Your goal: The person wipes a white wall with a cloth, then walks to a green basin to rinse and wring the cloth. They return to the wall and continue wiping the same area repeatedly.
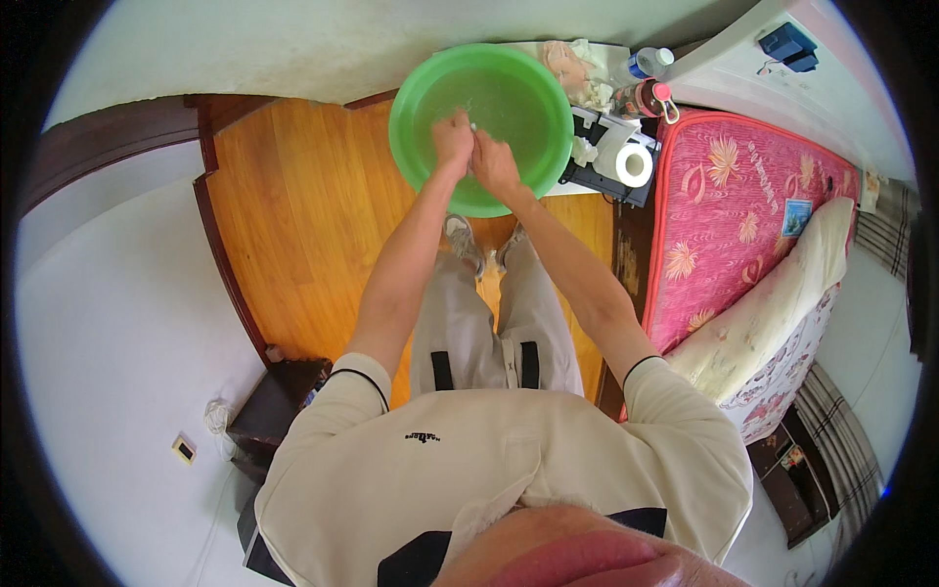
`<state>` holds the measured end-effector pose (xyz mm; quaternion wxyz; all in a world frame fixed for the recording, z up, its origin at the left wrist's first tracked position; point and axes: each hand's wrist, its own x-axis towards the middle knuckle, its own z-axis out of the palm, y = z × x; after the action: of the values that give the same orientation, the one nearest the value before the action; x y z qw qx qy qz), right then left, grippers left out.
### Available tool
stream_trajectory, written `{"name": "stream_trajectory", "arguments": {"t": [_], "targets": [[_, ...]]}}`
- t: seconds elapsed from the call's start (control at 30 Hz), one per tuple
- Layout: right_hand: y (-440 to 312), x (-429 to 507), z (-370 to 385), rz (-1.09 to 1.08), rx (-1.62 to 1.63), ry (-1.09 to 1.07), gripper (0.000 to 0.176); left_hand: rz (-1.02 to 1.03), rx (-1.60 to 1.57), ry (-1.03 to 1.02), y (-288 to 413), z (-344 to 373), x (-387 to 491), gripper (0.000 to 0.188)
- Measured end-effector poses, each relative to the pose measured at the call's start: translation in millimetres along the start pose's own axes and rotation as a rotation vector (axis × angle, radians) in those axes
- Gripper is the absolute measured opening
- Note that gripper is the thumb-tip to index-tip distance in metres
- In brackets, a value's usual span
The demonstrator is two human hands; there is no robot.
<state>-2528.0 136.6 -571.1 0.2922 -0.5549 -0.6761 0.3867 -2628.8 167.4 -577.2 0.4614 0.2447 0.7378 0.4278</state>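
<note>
A round green plastic basin (480, 205) holds cloudy water. My left hand (452, 141) is curled into a fist over the basin, close against my right hand (496, 163), whose fingers are also curled. Between the two hands shows a bit of a small pale item (473, 128), perhaps cloth; most of it is hidden by my fingers. Both forearms reach forward over the basin's near rim.
Right of the basin, a white tabletop (576, 188) bears a toilet paper roll (632, 163), crumpled tissues (585, 150), a clear bottle (649, 64) and a pink-capped bottle (638, 99). A bed with a pink mattress (722, 220) stands further right. Wooden flooring (308, 213) lies to the left.
</note>
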Motion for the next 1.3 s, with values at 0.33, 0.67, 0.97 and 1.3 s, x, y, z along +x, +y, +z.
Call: {"name": "stream_trajectory", "arguments": {"t": [0.33,0.67,0.97,1.3], "targets": [[9.8,12.7,-29.2,0.186,-0.304,0.086,0.034,0.332,0.397,0.01,-41.4,-33.1,7.9,0.039],[75.8,25.3,5.8,-0.257,-0.451,-0.241,0.059,0.066,0.238,-0.156,-71.3,-54.6,3.5,0.036],[80.6,40.6,-11.6,0.117,-0.329,-0.321,0.029,-0.188,0.11,-0.261,-54.4,-53.4,-9.3,0.046],[15.8,21.3,-21.2,0.553,0.803,-0.043,0.019,-0.469,-0.651,-0.309,-16.9,-9.2,-18.5,0.068]]}}
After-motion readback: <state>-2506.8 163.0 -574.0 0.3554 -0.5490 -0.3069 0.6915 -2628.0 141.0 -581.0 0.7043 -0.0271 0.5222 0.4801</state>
